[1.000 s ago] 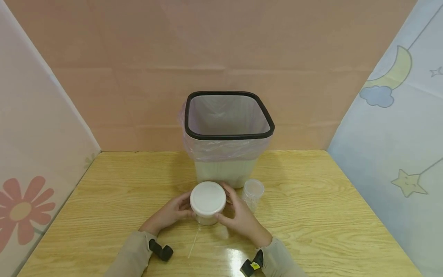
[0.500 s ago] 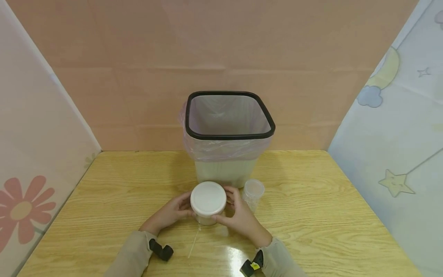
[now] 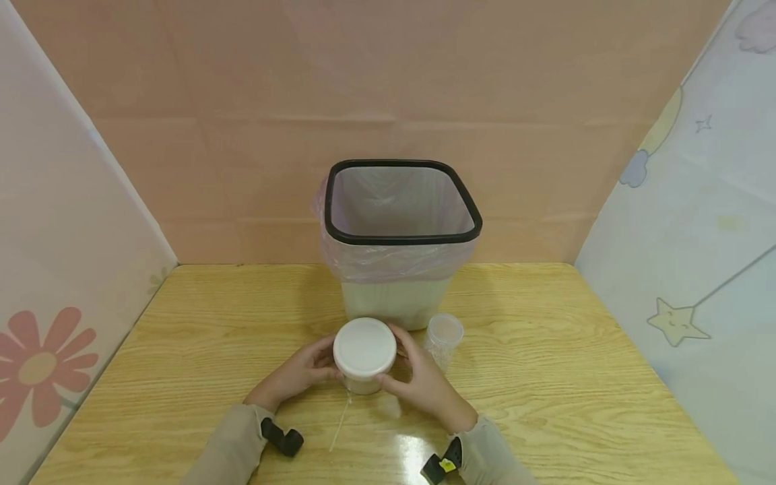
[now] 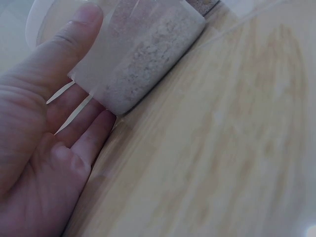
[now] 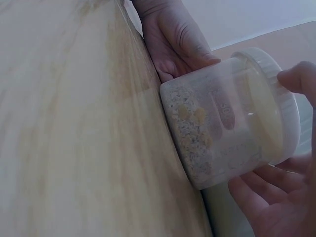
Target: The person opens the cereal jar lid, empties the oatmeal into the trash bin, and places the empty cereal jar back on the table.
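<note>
At the frame's lower centre, the left hand [image 3: 296, 374] is gripping a jar [image 5: 210, 126], apparently steadying it upright on the table [image 3: 545, 384]; the right hand [image 3: 421, 380] is curling round its lid [image 3: 364, 346], seemingly for purchase.

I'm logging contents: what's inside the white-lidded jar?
Low in the translucent jar lie pale crumbly bits with yellowish pieces; whatever sits deeper in the heap is covered from view.

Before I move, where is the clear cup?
In the head view, the clear cup stands right of the jar, just past the right hand and near the front of the bin.
</note>
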Available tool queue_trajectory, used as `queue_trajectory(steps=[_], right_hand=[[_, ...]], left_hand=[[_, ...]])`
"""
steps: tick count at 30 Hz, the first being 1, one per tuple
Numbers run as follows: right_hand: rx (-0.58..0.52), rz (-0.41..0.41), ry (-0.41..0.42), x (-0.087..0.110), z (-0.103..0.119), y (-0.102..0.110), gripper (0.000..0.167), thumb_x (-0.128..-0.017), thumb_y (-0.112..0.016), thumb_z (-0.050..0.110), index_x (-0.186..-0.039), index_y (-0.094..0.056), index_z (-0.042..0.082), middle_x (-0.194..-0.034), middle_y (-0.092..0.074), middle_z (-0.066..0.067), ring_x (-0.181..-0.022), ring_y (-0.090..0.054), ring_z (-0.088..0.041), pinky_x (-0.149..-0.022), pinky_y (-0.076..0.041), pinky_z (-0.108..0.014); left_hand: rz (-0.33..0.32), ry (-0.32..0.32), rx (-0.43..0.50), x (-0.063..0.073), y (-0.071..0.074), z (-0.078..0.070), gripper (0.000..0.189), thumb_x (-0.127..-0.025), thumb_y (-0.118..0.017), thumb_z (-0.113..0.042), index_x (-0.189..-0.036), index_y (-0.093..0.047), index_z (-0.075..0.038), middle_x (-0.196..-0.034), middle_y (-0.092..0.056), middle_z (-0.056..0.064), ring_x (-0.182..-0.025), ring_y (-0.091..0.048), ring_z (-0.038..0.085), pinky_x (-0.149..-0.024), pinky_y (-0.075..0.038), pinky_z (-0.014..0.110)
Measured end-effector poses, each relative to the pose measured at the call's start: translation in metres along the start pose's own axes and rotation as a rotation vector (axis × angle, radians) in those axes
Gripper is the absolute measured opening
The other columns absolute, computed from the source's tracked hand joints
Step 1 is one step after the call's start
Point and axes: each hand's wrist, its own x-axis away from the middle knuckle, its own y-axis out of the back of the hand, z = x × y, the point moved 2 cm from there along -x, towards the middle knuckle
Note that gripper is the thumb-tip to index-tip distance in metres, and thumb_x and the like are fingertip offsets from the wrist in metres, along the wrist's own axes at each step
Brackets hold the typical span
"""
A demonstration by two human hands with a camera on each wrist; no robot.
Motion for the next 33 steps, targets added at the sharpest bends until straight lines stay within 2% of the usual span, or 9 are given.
queue_trajectory(steps=[5, 10, 14, 23, 33], right_hand=[[0.043, 0.006, 0.036, 0.0004, -0.0009, 0.0002, 0.087, -0.091, -0.076, 0.015, -0.158, -0.024, -0.001, -0.156, -0.037, -0.024, -0.133, -0.05, -0.039, -0.105, -0.051, -0.044], [0.007, -0.001, -0.011, 0.0006, -0.0004, -0.0005, 0.093, -0.089, -0.08, 0.018, -0.159, -0.02, 0.002, -0.157, -0.037, -0.021, -0.138, -0.045, -0.037, -0.108, -0.047, -0.048], [-0.021, -0.015, -0.059, 0.0007, 0.0005, -0.0019, 0.096, -0.085, -0.084, 0.021, -0.158, -0.023, 0.007, -0.156, -0.04, -0.016, -0.142, -0.042, -0.034, -0.109, -0.045, -0.051], [0.03, -0.049, -0.072, 0.0003, 0.0026, -0.0038, 0.089, -0.081, -0.088, 0.02, -0.148, -0.031, 0.007, -0.15, -0.047, -0.016, -0.138, -0.047, -0.034, -0.107, -0.046, -0.056], [0.02, -0.041, -0.061, 0.0003, 0.0019, -0.003, 0.085, -0.086, -0.084, 0.022, -0.153, -0.034, 0.009, -0.153, -0.046, -0.01, -0.139, -0.046, -0.03, -0.109, -0.046, -0.051]], left_hand=[[-0.005, 0.009, 0.001, -0.0006, 0.0004, 0.0015, 0.081, -0.095, -0.073, -0.015, -0.159, -0.026, 0.001, -0.162, -0.026, 0.025, -0.145, -0.032, 0.045, -0.109, -0.041, 0.02], [-0.01, 0.016, 0.008, -0.0008, 0.0008, 0.0022, 0.081, -0.094, -0.073, -0.015, -0.158, -0.027, 0.001, -0.161, -0.027, 0.026, -0.144, -0.034, 0.045, -0.109, -0.041, 0.023], [-0.008, 0.015, 0.016, -0.0007, 0.0004, 0.0011, 0.08, -0.095, -0.073, -0.014, -0.158, -0.026, 0.001, -0.161, -0.027, 0.026, -0.143, -0.035, 0.046, -0.107, -0.042, 0.022], [0.008, -0.017, 0.007, -0.0003, -0.0013, -0.004, 0.078, -0.096, -0.071, -0.012, -0.159, -0.026, -0.001, -0.161, -0.028, 0.024, -0.144, -0.034, 0.045, -0.108, -0.042, 0.024], [0.0, -0.014, 0.015, -0.0007, -0.0018, -0.0053, 0.079, -0.095, -0.072, -0.012, -0.158, -0.027, 0.001, -0.161, -0.029, 0.025, -0.144, -0.034, 0.045, -0.108, -0.042, 0.024]])
